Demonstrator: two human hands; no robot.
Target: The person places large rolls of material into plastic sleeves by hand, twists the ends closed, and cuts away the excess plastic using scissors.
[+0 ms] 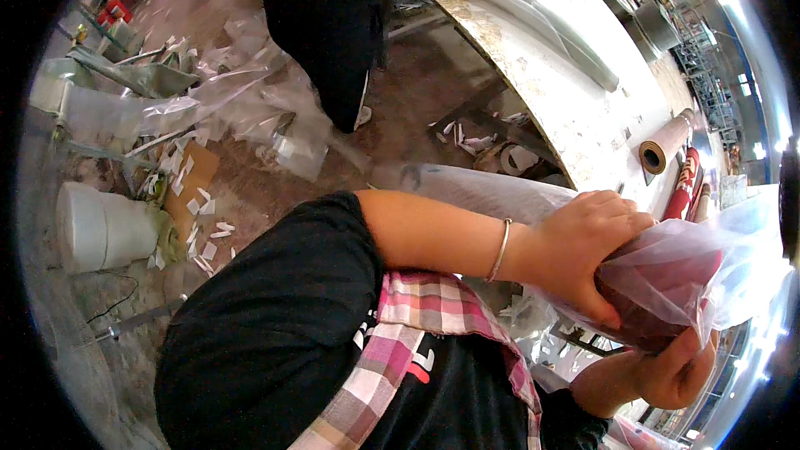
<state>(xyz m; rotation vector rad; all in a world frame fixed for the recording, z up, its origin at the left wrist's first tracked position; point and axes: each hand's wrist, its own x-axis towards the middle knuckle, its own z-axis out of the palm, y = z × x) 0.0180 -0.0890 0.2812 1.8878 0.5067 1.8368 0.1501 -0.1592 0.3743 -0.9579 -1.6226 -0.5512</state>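
A long roll (492,186) in clear plastic film lies across in front of me, its reddish-brown end showing through at the right. My left hand (575,250), with a bangle on the wrist, grips the roll near that end, thumb below and fingers over the top. Loose film (746,254) sticks out past the end in a crumpled bunch. Lower down, my right hand (683,371) is closed on the edge of this film, beside the roll's end. Its fingertips are partly hidden by the film.
Beyond the roll stands a white-topped table (575,42) with a bundle of clear film. A brown roll (667,142) and a red roll (685,183) lie to the right. Another person (325,25) stands ahead. Plastic sheeting (242,100), paper scraps and a white bucket (104,227) are at left.
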